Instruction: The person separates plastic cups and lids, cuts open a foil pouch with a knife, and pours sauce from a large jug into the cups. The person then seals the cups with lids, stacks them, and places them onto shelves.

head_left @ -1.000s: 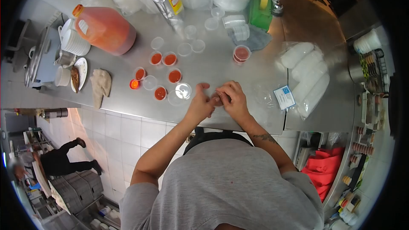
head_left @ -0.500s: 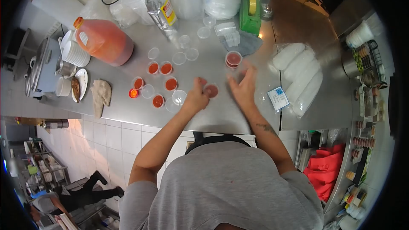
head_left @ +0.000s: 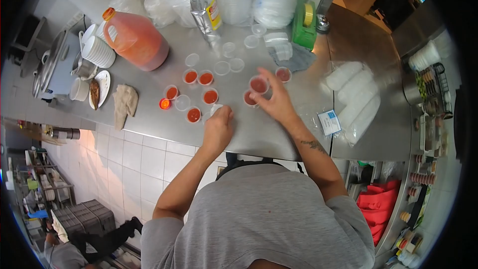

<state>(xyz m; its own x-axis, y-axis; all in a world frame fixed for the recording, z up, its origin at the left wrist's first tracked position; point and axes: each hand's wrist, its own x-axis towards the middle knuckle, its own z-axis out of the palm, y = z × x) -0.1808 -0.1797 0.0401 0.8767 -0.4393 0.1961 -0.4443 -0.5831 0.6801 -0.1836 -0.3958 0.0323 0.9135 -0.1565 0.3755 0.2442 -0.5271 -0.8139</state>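
My right hand (head_left: 273, 97) grips a lidded sauce cup (head_left: 259, 85) between thumb and fingers. Just below and left of that cup stands another lidded cup (head_left: 250, 97), and one more (head_left: 283, 74) stands to the right. My left hand (head_left: 218, 122) is closed on a clear lid (head_left: 215, 109), largely hidden by the fingers. Several open cups of red sauce (head_left: 210, 96) stand left of my hands, with a loose clear lid (head_left: 182, 102) among them. Behind them lie more loose lids (head_left: 222, 68).
A large jug of orange sauce (head_left: 137, 40) stands at the back left, near a beige cloth (head_left: 125, 101) and a plate (head_left: 103, 89). A green tape dispenser (head_left: 304, 25) is at the back; bagged white containers (head_left: 356, 94) lie right. Another person (head_left: 84, 249) is lower left.
My right hand has taken hold of a lidded cup and moved it left. The lidded cup by my left hand now stands on the table, and my left hand has moved left to a lid.
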